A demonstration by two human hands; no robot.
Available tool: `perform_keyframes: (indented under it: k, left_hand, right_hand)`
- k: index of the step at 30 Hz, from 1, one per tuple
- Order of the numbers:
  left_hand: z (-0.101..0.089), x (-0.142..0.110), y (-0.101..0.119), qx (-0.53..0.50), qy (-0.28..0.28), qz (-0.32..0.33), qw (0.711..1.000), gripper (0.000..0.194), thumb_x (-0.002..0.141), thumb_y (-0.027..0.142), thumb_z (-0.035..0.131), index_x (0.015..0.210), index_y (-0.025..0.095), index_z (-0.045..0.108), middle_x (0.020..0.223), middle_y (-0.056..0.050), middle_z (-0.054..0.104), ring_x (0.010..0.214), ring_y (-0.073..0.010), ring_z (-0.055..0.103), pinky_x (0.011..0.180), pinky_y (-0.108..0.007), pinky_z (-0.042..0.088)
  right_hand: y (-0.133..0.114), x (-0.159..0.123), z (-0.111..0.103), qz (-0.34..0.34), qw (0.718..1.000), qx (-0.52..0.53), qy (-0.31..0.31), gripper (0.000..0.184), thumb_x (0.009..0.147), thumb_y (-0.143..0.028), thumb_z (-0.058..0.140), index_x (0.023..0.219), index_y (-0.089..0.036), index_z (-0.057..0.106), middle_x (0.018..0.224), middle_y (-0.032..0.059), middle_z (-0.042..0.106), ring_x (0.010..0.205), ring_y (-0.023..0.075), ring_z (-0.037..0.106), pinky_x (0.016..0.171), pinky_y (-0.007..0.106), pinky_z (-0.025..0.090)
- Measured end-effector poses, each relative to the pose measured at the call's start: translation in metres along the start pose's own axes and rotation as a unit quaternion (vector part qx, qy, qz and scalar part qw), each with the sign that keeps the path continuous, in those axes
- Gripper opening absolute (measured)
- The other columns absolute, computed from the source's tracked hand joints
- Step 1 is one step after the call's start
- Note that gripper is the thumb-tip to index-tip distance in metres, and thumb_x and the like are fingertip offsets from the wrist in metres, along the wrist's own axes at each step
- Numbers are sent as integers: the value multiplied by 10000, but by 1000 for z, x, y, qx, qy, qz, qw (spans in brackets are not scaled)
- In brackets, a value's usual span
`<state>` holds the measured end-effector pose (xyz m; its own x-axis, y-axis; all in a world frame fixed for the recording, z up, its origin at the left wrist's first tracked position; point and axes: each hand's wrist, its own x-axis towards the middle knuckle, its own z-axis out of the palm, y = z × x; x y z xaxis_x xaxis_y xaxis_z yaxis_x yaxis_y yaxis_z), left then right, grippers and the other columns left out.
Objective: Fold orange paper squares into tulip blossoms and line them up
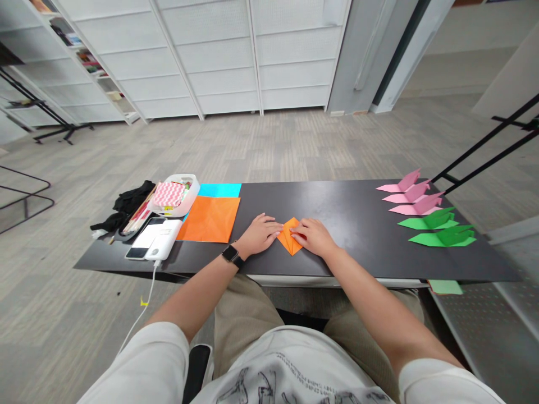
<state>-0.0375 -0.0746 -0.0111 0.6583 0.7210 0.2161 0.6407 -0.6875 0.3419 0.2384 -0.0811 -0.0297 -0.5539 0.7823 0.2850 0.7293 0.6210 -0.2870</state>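
A small folded piece of orange paper (289,242) lies diamond-shaped on the dark table, with crease lines on its top. My left hand (261,231) lies flat at its left corner, fingers stretched out and fingertips touching the edge. On the right side, my right hand (312,235) has its fingers bent together on a flap of the same paper. Part of the right half is hidden under those fingers.
Orange sheets (213,221) and blue sheets (221,191) lie to the left. Beyond them are a white basket (191,196), a phone (145,238), a cabled white power bank (165,240) and black cloth (130,202). Three pink paper birds (415,207) and two green ones (442,238) stand right.
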Motion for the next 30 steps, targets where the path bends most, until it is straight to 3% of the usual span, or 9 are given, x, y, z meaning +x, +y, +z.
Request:
perform_keyframes:
  k: [7, 16, 22, 30]
  left_hand:
    - [9, 22, 8, 19, 62, -84, 994, 342, 1033, 295, 591, 1349, 242, 709, 1380, -69, 713, 1282, -248, 608, 1199, -469, 421]
    - [39, 36, 21, 1, 118, -146, 982, 217, 988, 262, 674, 1162, 271, 803, 1333, -58, 720, 1243, -250, 605, 1153, -462, 448]
    - [37, 35, 23, -23, 131, -144, 981, 165, 953, 213, 718, 1098, 263, 780, 1245, -29, 760, 1183, -229, 636, 1139, -447, 448]
    - [29, 35, 29, -54, 119, -145, 981, 129, 933, 150, 687, 1014, 247, 715, 1069, -21, 783, 1064, -230, 681, 1052, -442, 499]
  right_hand:
    - [0, 0, 0, -4, 1000, -3, 5, 217, 1034, -303, 649, 1175, -282, 812, 1015, 71, 688, 961, 221, 599, 872, 361, 410]
    - [-2, -4, -1, -13, 1000, -5, 19, 257, 1038, -233, 596, 1208, -271, 785, 1025, 67, 706, 971, 220, 612, 874, 358, 427]
    - [-2, -2, -3, 26, 999, -14, 21, 346, 991, -181, 626, 1325, -242, 695, 1034, 62, 731, 984, 231, 640, 888, 363, 420]
    - [1, -3, -4, 107, 989, -53, 81, 387, 967, -269, 679, 1350, -213, 690, 1158, 100, 721, 1063, 267, 629, 942, 405, 382]
